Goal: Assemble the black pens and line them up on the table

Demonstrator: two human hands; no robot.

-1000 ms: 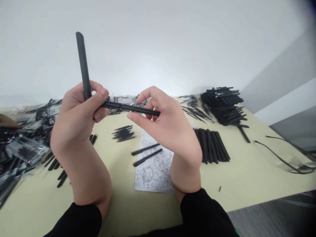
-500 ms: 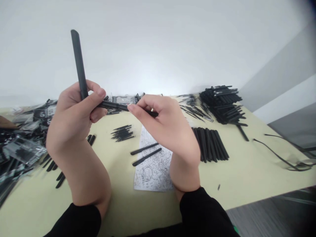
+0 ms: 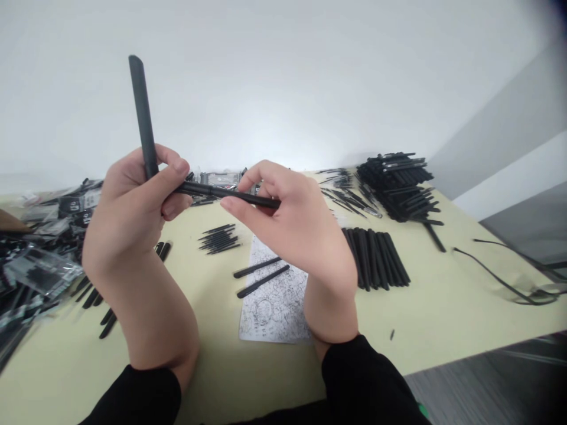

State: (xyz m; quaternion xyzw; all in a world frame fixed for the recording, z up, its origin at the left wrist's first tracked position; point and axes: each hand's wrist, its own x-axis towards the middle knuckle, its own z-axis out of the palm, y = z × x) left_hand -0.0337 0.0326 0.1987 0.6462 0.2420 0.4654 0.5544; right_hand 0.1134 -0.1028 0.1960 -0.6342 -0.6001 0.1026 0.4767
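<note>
My left hand (image 3: 137, 200) is closed around a matte black pen-like tube (image 3: 144, 118) that stands nearly upright, its slanted end on top. The same hand also pinches one end of a slim black pen (image 3: 221, 192) lying almost level between my hands. My right hand (image 3: 292, 218) is loosely curled about the pen's other end, with the thumb below it and the index finger above. The pen's right tip sits against my right palm. Below the hands, two black pens (image 3: 263, 281) lie on a printed sheet (image 3: 274, 319). A small bundle of thin black refills (image 3: 219, 239) lies left of the sheet.
A row of thick black pen barrels (image 3: 376, 260) lies right of the sheet, with a large pile of black pens (image 3: 396, 186) behind. Loose refills (image 3: 348, 198) are scattered nearby. Clear plastic packets (image 3: 39, 271) heap up at the left. Eyeglasses (image 3: 522, 295) rest at the right.
My right thumb and fingers have loosened and spread slightly around the pen, so more of its length shows. My left hand and the upright tube have hardly moved.
</note>
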